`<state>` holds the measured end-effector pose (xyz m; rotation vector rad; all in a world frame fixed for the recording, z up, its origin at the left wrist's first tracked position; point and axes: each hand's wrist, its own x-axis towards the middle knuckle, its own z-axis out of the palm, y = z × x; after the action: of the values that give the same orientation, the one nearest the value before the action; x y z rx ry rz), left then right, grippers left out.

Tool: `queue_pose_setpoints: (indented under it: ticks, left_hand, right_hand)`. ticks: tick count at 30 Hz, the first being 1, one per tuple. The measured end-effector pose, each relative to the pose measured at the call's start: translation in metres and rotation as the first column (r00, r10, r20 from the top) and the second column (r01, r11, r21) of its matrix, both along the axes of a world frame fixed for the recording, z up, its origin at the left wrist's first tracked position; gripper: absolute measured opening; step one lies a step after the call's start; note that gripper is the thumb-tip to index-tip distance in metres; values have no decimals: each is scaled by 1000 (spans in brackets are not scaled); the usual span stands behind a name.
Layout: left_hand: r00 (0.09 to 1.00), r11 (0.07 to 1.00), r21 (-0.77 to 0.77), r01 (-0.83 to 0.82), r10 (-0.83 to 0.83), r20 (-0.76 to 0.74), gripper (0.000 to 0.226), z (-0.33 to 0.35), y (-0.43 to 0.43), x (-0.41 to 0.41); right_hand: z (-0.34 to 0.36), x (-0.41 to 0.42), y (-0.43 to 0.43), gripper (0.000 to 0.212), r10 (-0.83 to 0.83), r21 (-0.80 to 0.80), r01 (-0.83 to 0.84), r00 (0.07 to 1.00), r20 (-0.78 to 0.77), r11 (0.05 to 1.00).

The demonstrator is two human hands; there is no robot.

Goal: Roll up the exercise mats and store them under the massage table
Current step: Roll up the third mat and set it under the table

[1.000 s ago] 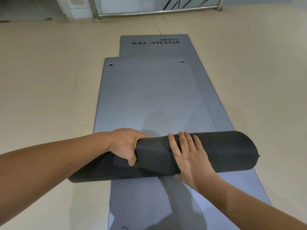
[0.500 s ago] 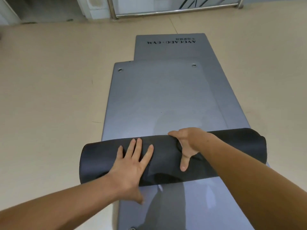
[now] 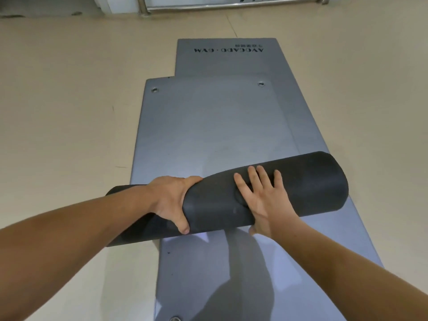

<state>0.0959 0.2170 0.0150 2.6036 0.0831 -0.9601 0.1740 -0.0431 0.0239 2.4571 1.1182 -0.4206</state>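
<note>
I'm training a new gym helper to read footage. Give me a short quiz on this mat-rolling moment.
1. True or false: the right hand lies flat on the dark roll.
2. Which hand grips the roll, thumb on its near side? A: left hand. B: right hand.
3. Fill in: the lower mat has a print reading AVOCADO ___.
Key: 1 true; 2 A; 3 GYM.
</note>
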Motion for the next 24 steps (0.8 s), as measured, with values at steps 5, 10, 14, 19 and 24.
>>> queue_pose_setpoints:
  ticks: [5,10,14,19,24]
  left_hand:
    - [994,991,-127,-49,36,-100,115,8,2,1]
    - [912,941,-315,-123,-17,-409,83,22,3,-23]
    - [917,950,-242,-197,91,-388,103,43,12,-42]
    - [915,980,185,-71,-10,404,98,69,-6,-80]
    - [997,916,398,54,-69,24,138,30,-66,-110]
  right_hand:
    - [14,11,6,120,71,6,-71,996,-47,997]
    - [42,9,9,116,40,-120,-92,923,-382,988]
    - [45,12,21,110,-103,-208,-31,793,-601,978]
    - [42,47,36,111,-302,-241,185,675,-673,953]
    - [43,53,39,124,-298,-101,302,729,-616,948]
